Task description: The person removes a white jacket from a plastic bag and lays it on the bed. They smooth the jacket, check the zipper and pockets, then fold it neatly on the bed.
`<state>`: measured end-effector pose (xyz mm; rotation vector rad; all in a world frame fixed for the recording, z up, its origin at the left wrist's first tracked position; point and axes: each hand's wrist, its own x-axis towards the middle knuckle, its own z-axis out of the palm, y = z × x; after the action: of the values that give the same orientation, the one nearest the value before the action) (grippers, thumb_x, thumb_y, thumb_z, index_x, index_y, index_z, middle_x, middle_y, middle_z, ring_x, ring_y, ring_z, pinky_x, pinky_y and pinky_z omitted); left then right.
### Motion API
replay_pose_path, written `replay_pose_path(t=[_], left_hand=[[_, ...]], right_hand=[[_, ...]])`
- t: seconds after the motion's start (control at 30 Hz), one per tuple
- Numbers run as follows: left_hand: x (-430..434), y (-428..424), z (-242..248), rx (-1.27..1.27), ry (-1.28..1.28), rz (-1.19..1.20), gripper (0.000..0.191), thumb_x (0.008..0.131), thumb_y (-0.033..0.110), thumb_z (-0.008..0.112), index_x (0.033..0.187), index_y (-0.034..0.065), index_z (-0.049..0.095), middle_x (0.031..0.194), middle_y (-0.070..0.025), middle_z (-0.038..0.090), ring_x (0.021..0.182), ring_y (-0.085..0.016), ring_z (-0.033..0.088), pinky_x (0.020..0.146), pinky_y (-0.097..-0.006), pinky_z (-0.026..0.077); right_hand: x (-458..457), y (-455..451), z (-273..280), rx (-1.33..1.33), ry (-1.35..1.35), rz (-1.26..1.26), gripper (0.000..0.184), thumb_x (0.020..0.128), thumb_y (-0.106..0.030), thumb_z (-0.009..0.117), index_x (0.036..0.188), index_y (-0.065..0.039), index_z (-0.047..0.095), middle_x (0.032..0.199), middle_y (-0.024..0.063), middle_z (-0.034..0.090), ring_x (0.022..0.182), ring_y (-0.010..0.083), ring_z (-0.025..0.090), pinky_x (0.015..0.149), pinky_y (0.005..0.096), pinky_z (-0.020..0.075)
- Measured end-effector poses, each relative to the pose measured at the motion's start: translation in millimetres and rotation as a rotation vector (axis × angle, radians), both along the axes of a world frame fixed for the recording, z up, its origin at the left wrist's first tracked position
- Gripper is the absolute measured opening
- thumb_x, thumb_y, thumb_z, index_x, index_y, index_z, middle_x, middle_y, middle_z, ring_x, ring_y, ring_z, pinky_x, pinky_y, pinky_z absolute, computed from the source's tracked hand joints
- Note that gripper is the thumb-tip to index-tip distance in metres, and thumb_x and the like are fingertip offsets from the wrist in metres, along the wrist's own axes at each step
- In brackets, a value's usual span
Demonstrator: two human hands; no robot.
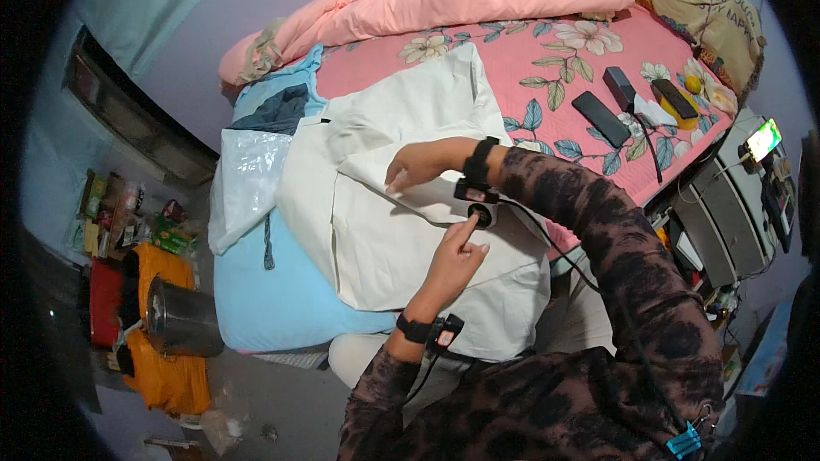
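A large white cloth item [397, 250], perhaps a garment, lies spread and partly folded over the bed's near side. My left hand [453, 262] rests over it with the index finger extended onto a round dark piece [479, 215]; the other fingers are loosely bent and hold nothing visible. Above and to the left of that piece, my right hand [419, 165] hovers over or touches a fold of the white cloth with bent fingers. Whether it pinches the cloth cannot be told. Both wrists wear black straps with small cameras.
A clear plastic bag [250, 186] and a light blue cloth [275, 294] lie left of the white cloth. Phones [601, 119] [674, 99] and a dark box [619, 87] are on the floral bedsheet [512, 70]. A metal pot [186, 319] stands at the lower left. A black cable hangs from my right wrist.
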<state>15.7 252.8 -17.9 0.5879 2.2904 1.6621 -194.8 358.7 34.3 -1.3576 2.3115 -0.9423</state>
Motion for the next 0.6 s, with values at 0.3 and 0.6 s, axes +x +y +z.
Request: replay_pose_path(t=[0.3,0.6], left_hand=[[-20,-24,-5,0.395,-0.405,-0.196,0.070,0.106,0.015,0.062,0.167,0.0093,0.028,0.165,-0.0126,0.027,0.117,-0.017,0.065,0.090,-0.0290,0.054],[-49,-61,49,0.115,-0.460,-0.392,0.055,0.107,0.011,0.060,0.158,0.0025,0.042,0.124,-0.0117,0.073,0.101,-0.017,0.071,0.097,-0.0331,0.054]], right_hand=[[-165,175,-30,-0.016,0.299,-1.088,0.056,0.095,-0.045,0.072,0.119,0.007,0.069,0.117,0.0258,0.073,0.104,0.0418,0.071,0.091,0.0462,0.0547],[-259,220,-78,-0.421,-0.627,-1.232,0.058,0.096,-0.057,0.069,0.102,0.000,0.071,0.089,0.0125,0.071,0.071,0.0259,0.066,0.064,0.0426,0.0530]])
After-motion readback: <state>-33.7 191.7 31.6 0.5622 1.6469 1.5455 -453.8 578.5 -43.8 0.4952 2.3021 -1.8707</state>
